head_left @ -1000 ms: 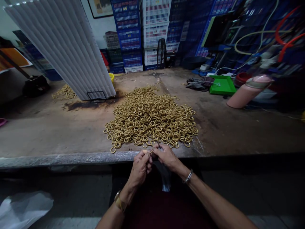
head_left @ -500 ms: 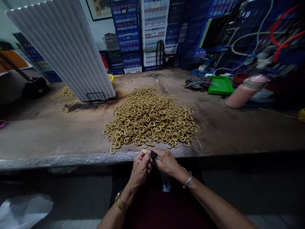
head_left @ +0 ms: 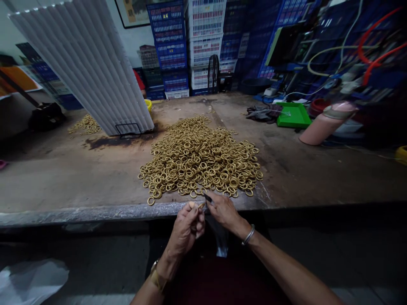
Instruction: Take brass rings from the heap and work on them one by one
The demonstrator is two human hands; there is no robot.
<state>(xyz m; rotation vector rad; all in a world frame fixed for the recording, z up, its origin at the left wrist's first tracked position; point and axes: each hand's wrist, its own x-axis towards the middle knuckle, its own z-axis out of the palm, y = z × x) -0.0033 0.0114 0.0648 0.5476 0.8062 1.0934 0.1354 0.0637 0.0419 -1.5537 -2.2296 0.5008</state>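
A heap of brass-coloured rings (head_left: pixel 203 156) covers the middle of the bench, up to near its front edge. Just in front of that edge, my left hand (head_left: pixel 186 226) is closed, pinching one brass-coloured ring (head_left: pixel 201 206) between thumb and forefinger. My right hand (head_left: pixel 226 214) is closed round a small dark tool (head_left: pixel 207 198) whose tip points up and left, close to the nearest rings. The tool's kind is hard to make out, since the fingers cover most of it. The two hands are side by side with a small gap between them.
On the left of the bench (head_left: pixel 79 182) stands a tall corrugated white panel (head_left: pixel 85 63), with a smaller ring pile (head_left: pixel 85 123) beside it. At right are a green tray (head_left: pixel 294 115) and a tilted pink bottle (head_left: pixel 327 125). Stacked crates (head_left: pixel 205 42) rise behind.
My right hand has shifted slightly up, with the dark tool now raised towards the heap. The left hand has drawn slightly down and left, and the ring in it shows more clearly.
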